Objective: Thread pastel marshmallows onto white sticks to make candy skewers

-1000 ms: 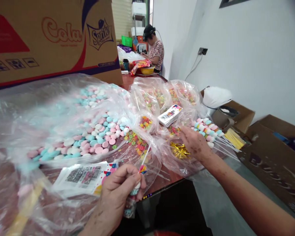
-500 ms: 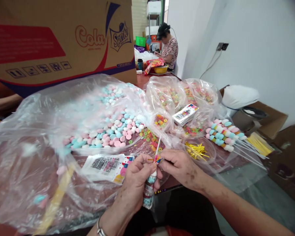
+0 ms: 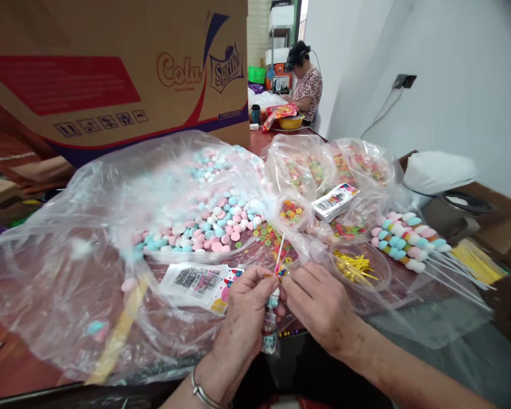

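My left hand [image 3: 244, 312] is closed around a candy skewer in a printed clear bag [image 3: 269, 335], with its white stick [image 3: 280, 253] pointing up and away. The bag is gathered around the stick at my left thumb and fingertips. My right hand [image 3: 319, 304] is closed, its fingers pinched at that gathered neck, where a bit of gold twist tie shows. Its fingertips are partly hidden. To the right, gold twist ties [image 3: 354, 266] lie in a clear round tub. Left of my hands is a stack of printed bags [image 3: 198, 284].
Pink, blue and white marshmallows [image 3: 208, 230] lie in a large plastic sheet. Ring candies [image 3: 292, 210] fill clear bags behind. Finished skewers [image 3: 402, 241] are piled right, near yellow strips [image 3: 479, 261]. A tall carton [image 3: 153, 62] blocks the back left. A co-worker [image 3: 307, 85] sits at the far end.
The view has swung left, so things appear farther right. My right hand has turned, with its fingers more curled at the bag's neck. My left hand keeps its hold on the bagged skewer.
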`<move>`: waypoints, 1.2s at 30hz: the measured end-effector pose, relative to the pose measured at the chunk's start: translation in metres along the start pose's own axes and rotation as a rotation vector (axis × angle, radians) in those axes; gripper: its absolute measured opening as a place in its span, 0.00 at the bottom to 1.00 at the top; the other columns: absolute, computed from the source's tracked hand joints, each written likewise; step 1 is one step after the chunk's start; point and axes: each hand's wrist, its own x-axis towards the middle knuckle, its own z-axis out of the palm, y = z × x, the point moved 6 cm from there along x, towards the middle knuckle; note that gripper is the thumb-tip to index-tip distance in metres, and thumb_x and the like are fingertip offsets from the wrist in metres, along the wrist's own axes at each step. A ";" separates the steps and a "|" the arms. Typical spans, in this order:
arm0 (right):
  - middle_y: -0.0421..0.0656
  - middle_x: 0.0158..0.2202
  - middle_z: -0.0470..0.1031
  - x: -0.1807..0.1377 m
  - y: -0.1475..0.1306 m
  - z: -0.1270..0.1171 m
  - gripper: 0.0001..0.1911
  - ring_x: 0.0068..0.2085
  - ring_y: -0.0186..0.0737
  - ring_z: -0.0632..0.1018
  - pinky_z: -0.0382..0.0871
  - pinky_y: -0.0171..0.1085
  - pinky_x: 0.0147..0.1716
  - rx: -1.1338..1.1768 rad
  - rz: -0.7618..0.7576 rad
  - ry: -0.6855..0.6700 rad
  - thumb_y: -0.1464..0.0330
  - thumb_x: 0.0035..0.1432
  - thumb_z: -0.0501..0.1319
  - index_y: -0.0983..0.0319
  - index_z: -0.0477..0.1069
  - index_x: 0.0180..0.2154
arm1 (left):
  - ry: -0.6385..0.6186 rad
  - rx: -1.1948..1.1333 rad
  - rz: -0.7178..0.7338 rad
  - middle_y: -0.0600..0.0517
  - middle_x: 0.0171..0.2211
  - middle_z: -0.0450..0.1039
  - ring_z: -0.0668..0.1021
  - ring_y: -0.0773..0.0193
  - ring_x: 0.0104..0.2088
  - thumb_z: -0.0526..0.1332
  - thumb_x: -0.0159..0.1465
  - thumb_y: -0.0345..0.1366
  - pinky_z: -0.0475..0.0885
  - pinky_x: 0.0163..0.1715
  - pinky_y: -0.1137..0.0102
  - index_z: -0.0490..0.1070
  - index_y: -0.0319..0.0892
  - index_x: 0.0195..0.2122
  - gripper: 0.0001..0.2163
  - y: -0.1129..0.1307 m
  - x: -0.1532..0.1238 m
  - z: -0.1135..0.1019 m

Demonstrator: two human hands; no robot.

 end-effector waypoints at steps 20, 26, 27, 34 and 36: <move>0.45 0.36 0.71 -0.004 -0.023 -0.012 0.06 0.36 0.42 0.67 0.61 0.41 0.33 0.050 -0.355 -0.438 0.75 0.63 0.55 0.64 0.70 0.39 | -0.643 0.719 -0.417 0.55 0.22 0.74 0.74 0.69 0.18 0.60 0.50 0.28 0.69 0.19 0.76 0.72 0.40 0.28 0.05 0.004 -0.015 0.006; 0.46 0.28 0.69 0.013 -0.002 0.005 0.11 0.31 0.43 0.67 0.59 0.39 0.28 -0.190 0.010 -0.104 0.79 0.60 0.51 0.64 0.68 0.30 | -0.008 1.382 0.814 0.46 0.27 0.76 0.78 0.57 0.28 0.54 0.61 0.24 0.73 0.29 0.65 0.72 0.39 0.33 0.08 0.045 -0.012 0.020; 0.46 0.27 0.69 0.018 0.005 0.004 0.12 0.30 0.42 0.68 0.60 0.39 0.29 -0.161 0.071 -0.027 0.78 0.61 0.50 0.64 0.68 0.29 | 0.073 1.367 1.027 0.43 0.31 0.77 0.78 0.55 0.32 0.54 0.62 0.23 0.74 0.33 0.62 0.72 0.38 0.38 0.09 0.048 -0.020 0.023; 0.36 0.26 0.70 0.033 0.029 -0.007 0.07 0.27 0.32 0.71 0.65 0.30 0.28 0.621 0.563 0.224 0.69 0.64 0.53 0.61 0.68 0.34 | -0.112 0.888 0.976 0.51 0.31 0.73 0.74 0.61 0.31 0.59 0.64 0.29 0.70 0.33 0.68 0.70 0.43 0.37 0.03 0.039 -0.040 0.020; 0.35 0.25 0.69 0.034 0.014 -0.007 0.07 0.26 0.30 0.70 0.64 0.28 0.26 0.746 0.562 0.181 0.70 0.63 0.54 0.61 0.69 0.33 | -0.079 0.515 0.577 0.51 0.29 0.73 0.74 0.62 0.30 0.53 0.69 0.37 0.69 0.29 0.70 0.71 0.43 0.38 0.09 0.041 -0.026 0.009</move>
